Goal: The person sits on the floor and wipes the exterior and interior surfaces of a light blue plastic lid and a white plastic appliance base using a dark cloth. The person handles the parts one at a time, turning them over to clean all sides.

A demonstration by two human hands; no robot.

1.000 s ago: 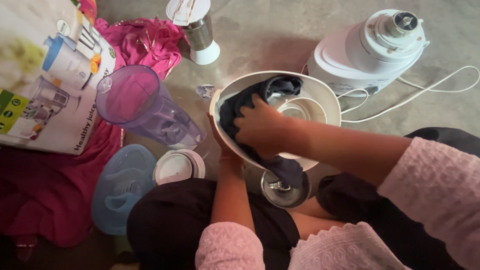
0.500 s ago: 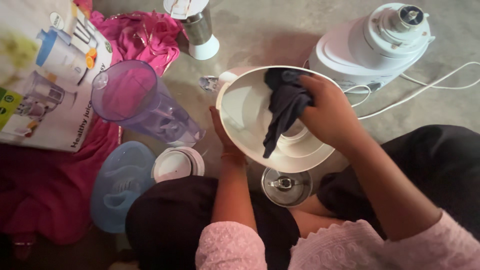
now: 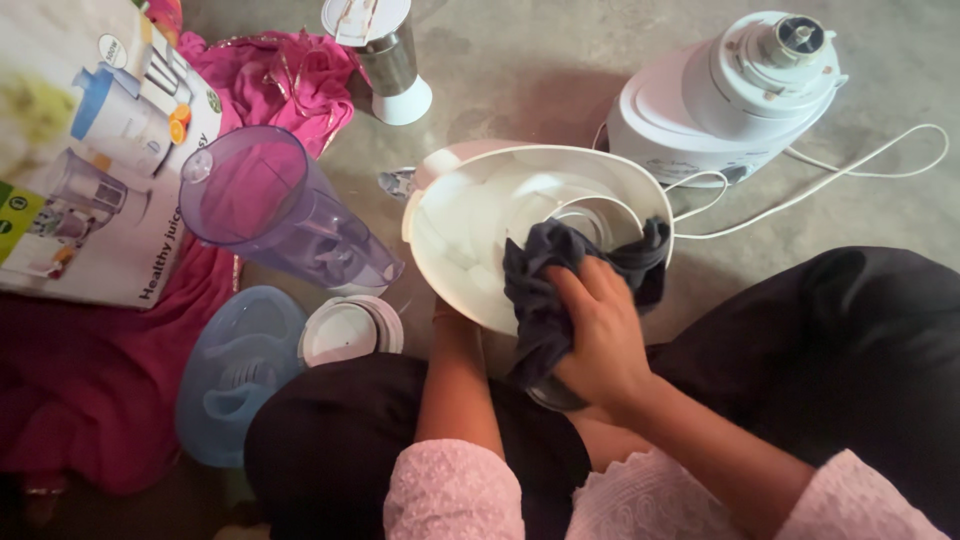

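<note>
The right hand (image 3: pixel 600 335) clenches a dark cloth (image 3: pixel 545 290) against the inner wall of the white bowl (image 3: pixel 470 240) at frame centre. The left hand (image 3: pixel 445 315) (mostly hidden) supports the bowl from beneath; its grip cannot be determined. The purple jug (image 3: pixel 275 210) lies at 9 o'clock of the bowl.

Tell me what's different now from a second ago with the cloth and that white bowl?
The right hand has drawn the dark cloth from the bowl's far right side down to its near edge, keeping hold of it. The white bowl has tipped so more of its inside shows. The left hand, mostly hidden behind the bowl, still props it up. The purple jug, blue lid and white motor base stayed put.
</note>
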